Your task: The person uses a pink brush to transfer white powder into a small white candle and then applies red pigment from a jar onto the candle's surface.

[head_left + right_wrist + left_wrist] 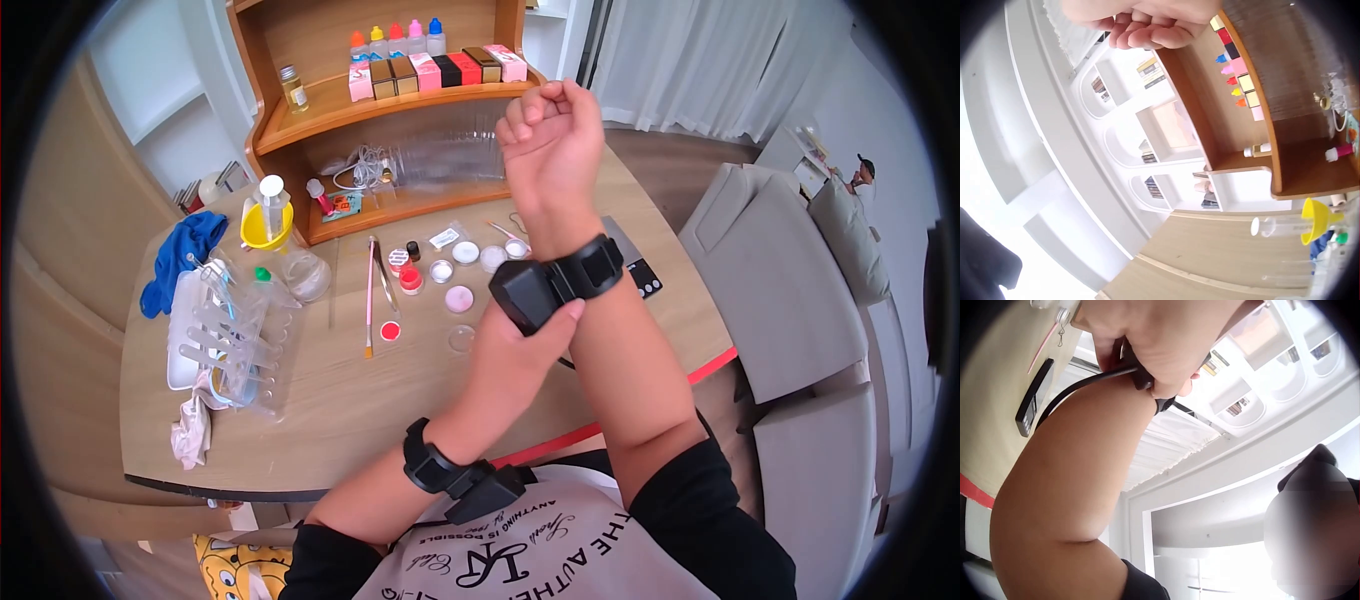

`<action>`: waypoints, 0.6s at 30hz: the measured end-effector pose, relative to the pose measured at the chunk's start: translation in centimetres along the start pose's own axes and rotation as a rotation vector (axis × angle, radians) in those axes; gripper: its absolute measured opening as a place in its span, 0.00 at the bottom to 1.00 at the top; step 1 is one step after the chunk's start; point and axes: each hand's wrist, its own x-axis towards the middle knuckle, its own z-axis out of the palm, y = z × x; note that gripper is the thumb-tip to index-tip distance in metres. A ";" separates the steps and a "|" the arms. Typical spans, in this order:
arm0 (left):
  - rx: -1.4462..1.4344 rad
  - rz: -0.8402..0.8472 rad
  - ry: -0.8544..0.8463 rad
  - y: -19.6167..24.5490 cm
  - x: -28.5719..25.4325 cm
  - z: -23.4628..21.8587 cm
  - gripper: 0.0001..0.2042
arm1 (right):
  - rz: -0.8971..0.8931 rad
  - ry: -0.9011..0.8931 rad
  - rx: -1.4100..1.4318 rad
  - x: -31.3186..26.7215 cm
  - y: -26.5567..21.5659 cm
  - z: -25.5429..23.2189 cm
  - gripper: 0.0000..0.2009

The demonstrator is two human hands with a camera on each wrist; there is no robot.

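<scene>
My left hand (pixel 500 365) grips the black wrist camera (pixel 528 296) strapped to my right wrist, its thumb lying along the near side. In the left wrist view the fingers of that hand (pixel 1175 334) wrap about the dark device, and a black cable (pixel 1079 387) runs off it along the forearm. My right hand (pixel 555 140) is raised over the table, palm up, its fingers loosely curled with nothing in them. A second black camera (pixel 485 490) sits on my left wrist.
The wooden table (pixel 330 440) bears small pots, brushes (pixel 370 300) and a red-filled lid (pixel 390 331). At left stand a clear test-tube rack (pixel 235 350), a yellow funnel (pixel 267 228) and a blue cloth (pixel 185 260). Behind rises a wooden shelf (pixel 320 120) with bottles and boxes.
</scene>
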 end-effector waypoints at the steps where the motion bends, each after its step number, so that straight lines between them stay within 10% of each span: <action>1: 0.030 0.050 0.003 -0.1 -0.1 0.1 0.18 | 0.067 -0.075 0.110 -0.2 -0.3 0.1 0.11; 11: 0.000 0.076 -0.057 -0.6 -0.2 -1.0 0.25 | 0.180 -0.158 0.423 -1.3 -1.8 -0.4 0.11; 18: -0.045 0.035 -0.027 -0.5 0.2 -1.5 0.19 | -0.015 -0.048 0.018 -1.2 -0.5 -1.5 0.11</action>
